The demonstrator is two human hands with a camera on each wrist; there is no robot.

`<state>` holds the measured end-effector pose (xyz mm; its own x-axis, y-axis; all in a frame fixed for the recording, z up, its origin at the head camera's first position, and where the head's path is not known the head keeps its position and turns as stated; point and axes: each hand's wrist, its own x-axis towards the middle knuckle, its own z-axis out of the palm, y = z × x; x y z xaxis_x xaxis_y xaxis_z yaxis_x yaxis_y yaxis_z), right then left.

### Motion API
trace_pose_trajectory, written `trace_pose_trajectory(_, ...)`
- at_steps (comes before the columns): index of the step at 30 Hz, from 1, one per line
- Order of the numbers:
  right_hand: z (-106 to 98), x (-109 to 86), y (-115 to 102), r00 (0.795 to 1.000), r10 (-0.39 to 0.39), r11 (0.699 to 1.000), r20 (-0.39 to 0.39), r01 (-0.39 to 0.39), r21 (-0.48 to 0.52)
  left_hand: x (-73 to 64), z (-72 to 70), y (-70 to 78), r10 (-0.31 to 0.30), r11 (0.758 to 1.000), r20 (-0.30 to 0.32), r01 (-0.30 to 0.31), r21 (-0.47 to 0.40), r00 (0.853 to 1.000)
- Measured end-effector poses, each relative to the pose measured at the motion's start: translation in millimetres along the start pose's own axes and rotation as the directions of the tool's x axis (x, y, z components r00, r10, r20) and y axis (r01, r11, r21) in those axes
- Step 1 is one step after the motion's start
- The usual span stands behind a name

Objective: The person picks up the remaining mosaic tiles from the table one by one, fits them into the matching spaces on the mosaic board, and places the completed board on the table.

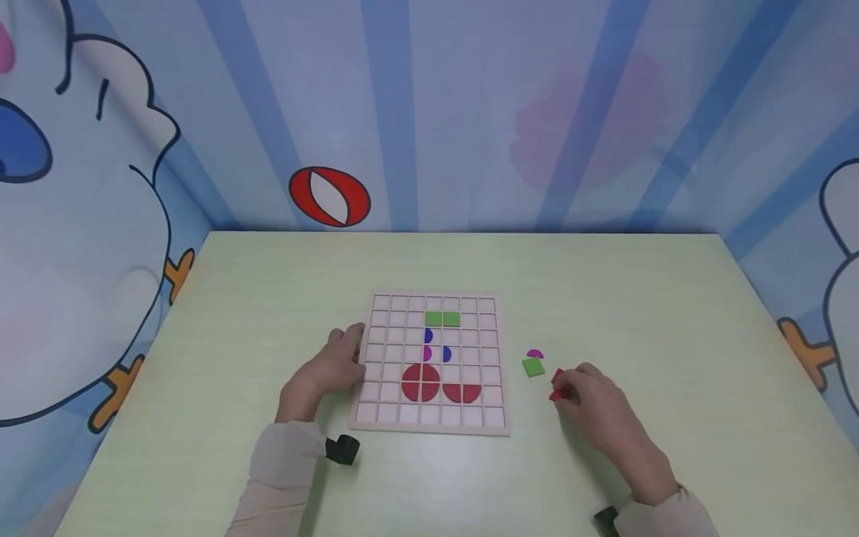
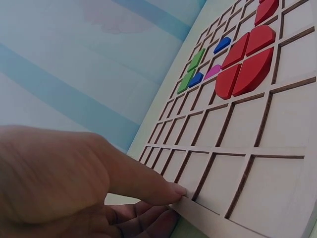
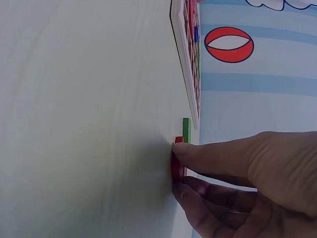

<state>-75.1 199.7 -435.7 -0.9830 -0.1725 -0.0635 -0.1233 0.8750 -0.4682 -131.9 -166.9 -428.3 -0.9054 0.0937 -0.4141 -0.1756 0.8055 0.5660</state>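
Observation:
My left hand point(image 1: 332, 365) holds the left edge of a pale wooden grid board point(image 1: 385, 428). In the left wrist view its thumb point(image 2: 171, 192) lies on the rim, with the other fingers curled beside the edge. My right hand point(image 1: 597, 406) pinches a flat red piece point(image 3: 176, 166) between thumb and fingers, low over the table right of the board. The fingers hide part of it, so I cannot tell whether it is one piece or two. Close to that hand lie a green square point(image 1: 533, 367) and a magenta half-round piece point(image 1: 535, 353).
On the board sit a red circle of quarter pieces point(image 1: 412, 373), a red half circle point(image 1: 461, 393), two green squares point(image 1: 434, 319), two blue half-rounds point(image 1: 447, 354) and a magenta one point(image 1: 427, 353). The pale table point(image 1: 604, 283) meets a printed wall point(image 1: 456, 112).

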Motion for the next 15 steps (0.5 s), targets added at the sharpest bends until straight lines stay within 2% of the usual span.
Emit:
trace_pose_trajectory(5, 0.0, 0.6, 0.3, 1.000, 0.006, 1.000, 0.003, -0.006, -0.019, 0.2, 0.6, -0.3, -0.005, 1.000, 0.000, 0.005, 0.000, 1.000)
trace_pose_trajectory(15, 2.0, 0.9, 1.0, 0.999, -0.015, 0.996, -0.040, 0.011, -0.094, 0.5, 1.1, -0.8, -0.011, 1.000, 0.002, 0.011, 0.001, 1.000)
